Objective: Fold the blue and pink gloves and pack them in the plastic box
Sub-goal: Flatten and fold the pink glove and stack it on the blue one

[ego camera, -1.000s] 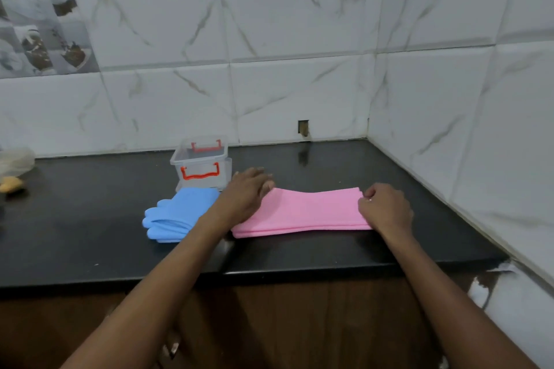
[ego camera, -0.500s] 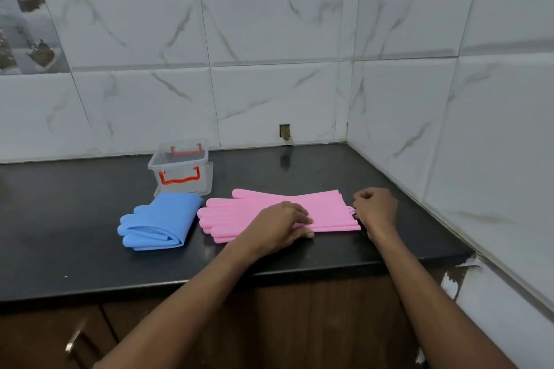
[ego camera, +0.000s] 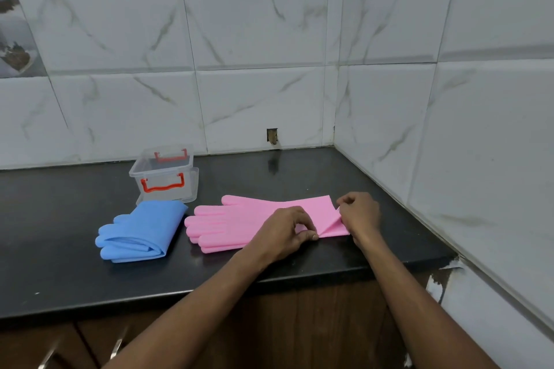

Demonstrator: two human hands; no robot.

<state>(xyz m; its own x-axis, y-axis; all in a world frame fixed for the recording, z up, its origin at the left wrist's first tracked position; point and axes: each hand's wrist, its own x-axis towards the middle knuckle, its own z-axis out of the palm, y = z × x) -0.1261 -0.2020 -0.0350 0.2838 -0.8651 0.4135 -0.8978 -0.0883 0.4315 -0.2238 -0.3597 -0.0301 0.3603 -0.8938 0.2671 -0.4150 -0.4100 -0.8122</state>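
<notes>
My right hand (ego camera: 359, 214) pinches the cuff corner of the pink gloves (ego camera: 254, 223), peeling it up near the counter's right end. My left hand (ego camera: 284, 232) is closed in a pinch on the near edge of the same cuff, pressing it down. The pink gloves lie flat toward the counter's (ego camera: 60, 263) front edge, fingers pointing left. Just beside them lie the blue gloves (ego camera: 141, 231), already folded, and behind those stands the plastic box (ego camera: 163, 178), open. The slick layers may slide apart as I fold, leaving a crooked bundle too bulky for the box.
</notes>
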